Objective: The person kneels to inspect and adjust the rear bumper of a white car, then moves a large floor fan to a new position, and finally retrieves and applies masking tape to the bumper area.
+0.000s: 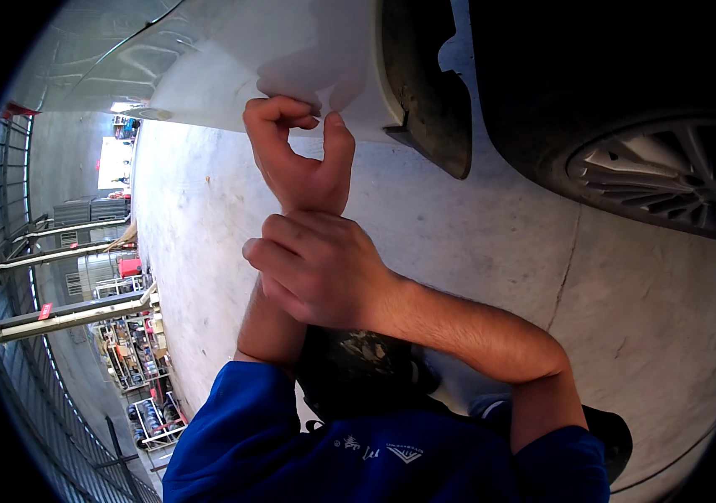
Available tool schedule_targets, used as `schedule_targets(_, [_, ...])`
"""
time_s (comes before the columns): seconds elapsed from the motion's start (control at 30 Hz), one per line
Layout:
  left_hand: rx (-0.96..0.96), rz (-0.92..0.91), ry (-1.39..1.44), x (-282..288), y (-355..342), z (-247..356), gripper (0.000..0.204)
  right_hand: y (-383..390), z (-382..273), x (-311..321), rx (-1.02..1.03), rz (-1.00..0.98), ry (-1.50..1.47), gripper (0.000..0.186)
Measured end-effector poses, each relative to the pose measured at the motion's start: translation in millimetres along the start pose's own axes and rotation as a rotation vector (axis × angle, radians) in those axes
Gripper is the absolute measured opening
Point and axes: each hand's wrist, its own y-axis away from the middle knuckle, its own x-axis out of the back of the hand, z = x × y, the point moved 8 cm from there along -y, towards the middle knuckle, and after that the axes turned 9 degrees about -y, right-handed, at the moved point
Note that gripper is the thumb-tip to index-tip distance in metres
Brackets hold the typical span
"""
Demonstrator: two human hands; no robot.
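- Nearest my view, I have the blue shirt [291, 457], its chest carrying white print [404, 453]: an angular emblem, a smaller figure and tiny lettering.
- Just beyond it, the right forearm [467, 335] crosses toward the left, and I see my right hand [320, 268] closed around the left wrist [314, 201], fingers curled over its upper side.
- So the thing I have in hand is that wrist, left of centre, above the floor and below the edge of the car body.
- Past the grip, my left hand [298, 155] is loosely curled, a gap between thumb and fingers; I cannot tell whether its fingertips touch the panel.
- That pale, glossy body panel [308, 50] mirrors the hand; its lower edge runs close behind the fingers and ends at a dark trim piece [433, 109] to the right.
- Between the trim and the spoked wheel [668, 176] I see a narrow gap.
- For room to move, the grey floor [207, 226] spreads to both sides of my forearms, with a crack [568, 264] running down on the right.
- Farther off at left stand loaded shelves [132, 352], and a beam [73, 318] bears a red label [44, 311] whose marks are too small for me to make out.
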Motion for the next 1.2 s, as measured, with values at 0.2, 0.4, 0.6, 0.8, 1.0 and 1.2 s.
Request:
schedule_targets(0.2, [-0.019, -0.002, -0.011, -1.1, 0.0, -0.9, 0.034, 0.5, 2.5, -0.2, -0.002, 0.005, -0.015, 0.019])
schedule_targets(0.4, [-0.011, 0.005, 0.002, -1.5, 0.2, -2.2, 0.034, -0.4, 1.6, 3.0, 0.004, 0.029, -0.021, 0.023])
schedule_targets(0.6, [-0.008, 0.018, 0.019, -1.1, -0.6, -0.9, 0.033, -0.2, 0.6, 5.3, 0.016, 0.060, -0.042, 0.024])
schedule_targets(0.8, [-0.010, 0.011, 0.027, -2.2, 0.5, -3.2, 0.034, 1.8, 2.7, 3.7, 0.025, 0.055, -0.029, 0.024])
schedule_targets(1.0, [-0.018, 0.015, 0.052, -3.7, 1.1, -2.1, 0.034, 3.2, 2.9, 3.8, 0.030, 0.053, -0.024, 0.027])
schedule_targets(1.2, [-0.023, 0.003, 0.081, -3.6, 1.4, -3.5, 0.034, 4.0, 3.0, 1.6, 0.027, 0.032, -0.002, 0.028])
